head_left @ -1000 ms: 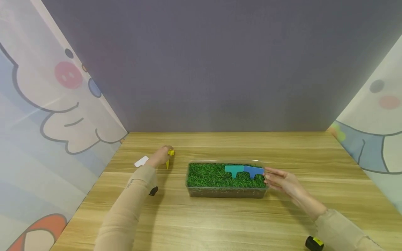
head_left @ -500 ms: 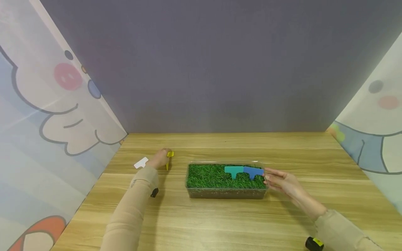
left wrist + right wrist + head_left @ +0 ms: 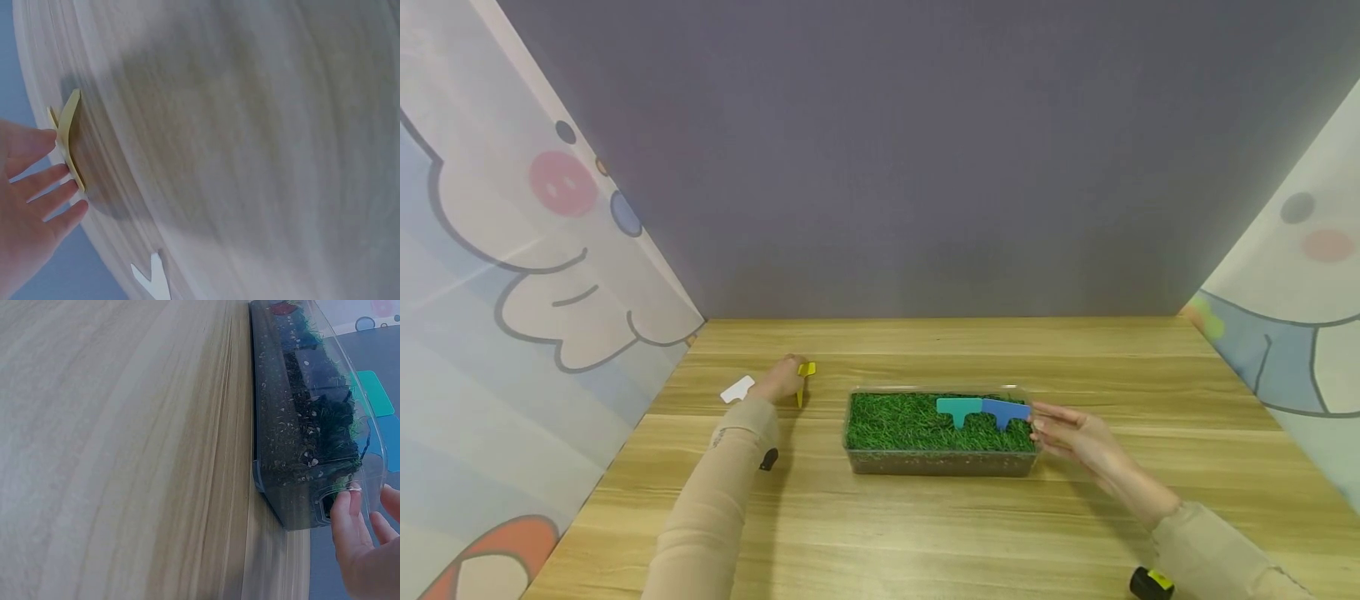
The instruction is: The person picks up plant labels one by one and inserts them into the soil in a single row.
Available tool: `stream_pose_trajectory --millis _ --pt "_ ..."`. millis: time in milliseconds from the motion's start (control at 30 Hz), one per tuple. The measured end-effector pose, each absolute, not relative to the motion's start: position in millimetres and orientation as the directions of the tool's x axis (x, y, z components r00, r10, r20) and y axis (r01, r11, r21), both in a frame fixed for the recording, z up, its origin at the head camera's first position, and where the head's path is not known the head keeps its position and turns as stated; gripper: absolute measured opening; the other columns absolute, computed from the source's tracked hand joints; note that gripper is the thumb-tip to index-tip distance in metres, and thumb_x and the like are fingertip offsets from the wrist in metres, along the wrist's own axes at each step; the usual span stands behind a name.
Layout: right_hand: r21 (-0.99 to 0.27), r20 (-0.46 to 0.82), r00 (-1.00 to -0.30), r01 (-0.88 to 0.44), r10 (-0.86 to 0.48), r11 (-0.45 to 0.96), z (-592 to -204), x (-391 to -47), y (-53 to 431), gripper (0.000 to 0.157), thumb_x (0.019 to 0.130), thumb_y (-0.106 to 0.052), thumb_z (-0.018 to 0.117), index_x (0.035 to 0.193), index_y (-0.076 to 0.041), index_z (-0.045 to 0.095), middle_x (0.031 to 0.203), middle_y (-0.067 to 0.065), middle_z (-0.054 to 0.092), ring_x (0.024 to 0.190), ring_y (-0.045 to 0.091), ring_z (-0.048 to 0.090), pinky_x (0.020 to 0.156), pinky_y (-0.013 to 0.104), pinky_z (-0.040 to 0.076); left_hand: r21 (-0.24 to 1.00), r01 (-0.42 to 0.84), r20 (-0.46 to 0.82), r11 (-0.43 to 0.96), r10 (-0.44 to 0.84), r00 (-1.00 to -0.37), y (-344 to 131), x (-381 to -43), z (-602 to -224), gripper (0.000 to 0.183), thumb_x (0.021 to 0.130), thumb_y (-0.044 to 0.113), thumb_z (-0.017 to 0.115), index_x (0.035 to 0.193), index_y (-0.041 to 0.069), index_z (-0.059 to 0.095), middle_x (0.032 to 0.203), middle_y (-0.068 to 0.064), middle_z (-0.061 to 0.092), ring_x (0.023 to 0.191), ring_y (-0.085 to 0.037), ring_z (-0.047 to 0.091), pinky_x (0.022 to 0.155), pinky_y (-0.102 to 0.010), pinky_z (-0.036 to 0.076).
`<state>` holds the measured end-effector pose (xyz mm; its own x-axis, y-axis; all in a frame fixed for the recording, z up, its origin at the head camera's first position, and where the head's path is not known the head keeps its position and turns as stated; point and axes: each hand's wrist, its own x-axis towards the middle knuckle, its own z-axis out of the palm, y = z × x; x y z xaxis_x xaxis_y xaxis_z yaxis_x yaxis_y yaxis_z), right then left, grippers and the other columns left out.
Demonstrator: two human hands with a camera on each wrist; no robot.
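My left hand is at the far left of the table, with its thumb and fingertips pinching a yellow T-shaped plant label. The label's stem is close over the wood. A white plant label lies left of that hand. In the middle stands a clear planter box of dark soil topped with green grass. A teal plant label and a blue plant label stand side by side in its right half. My right hand holds the box's right end, fingers and thumb around the rim by a cutout.
A wooden table spreads around the box, with a grey wall behind it. Cartoon-printed panels rise on both sides. A small black piece shows beside the left sleeve, and a black object is by the right sleeve.
My left hand has drawn back slightly toward me along with its forearm. The right hand, the box and its two labels look the same.
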<state>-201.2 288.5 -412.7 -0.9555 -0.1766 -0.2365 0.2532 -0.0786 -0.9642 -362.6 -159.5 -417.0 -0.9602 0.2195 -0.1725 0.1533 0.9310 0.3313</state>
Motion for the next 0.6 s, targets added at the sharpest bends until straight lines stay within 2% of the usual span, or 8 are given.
stream_pose_trajectory --millis 367,600 --pt "-0.964 -0.235 -0.955 0.253 -0.182 -0.079 -413 -202 289 0.063 0.086 -0.017 0.058 0.134 0.007 0.025 0.104 -0.007 0.062 0.091 0.011 0.061 0.084 0.028 0.047 0.342 0.194 -0.191 0.92 0.27 -0.944 -163 -366 -415 0.047 0.075 -0.001 0.051 0.121 -0.011 0.046 0.12 -0.029 0.042 0.108 -0.039 0.045 0.093 -0.047 0.037" --pt "-0.964 -0.233 -0.955 0.251 -0.185 -0.081 -413 -201 289 0.063 0.086 -0.017 0.057 0.134 0.007 0.025 0.103 -0.008 0.062 0.091 0.01 0.061 0.083 0.027 0.047 0.335 0.227 -0.223 0.914 0.311 -0.924 -163 -367 -407 0.048 0.07 -0.006 0.054 0.117 -0.013 0.048 0.112 -0.028 0.045 0.096 -0.033 0.047 0.084 -0.041 0.043"
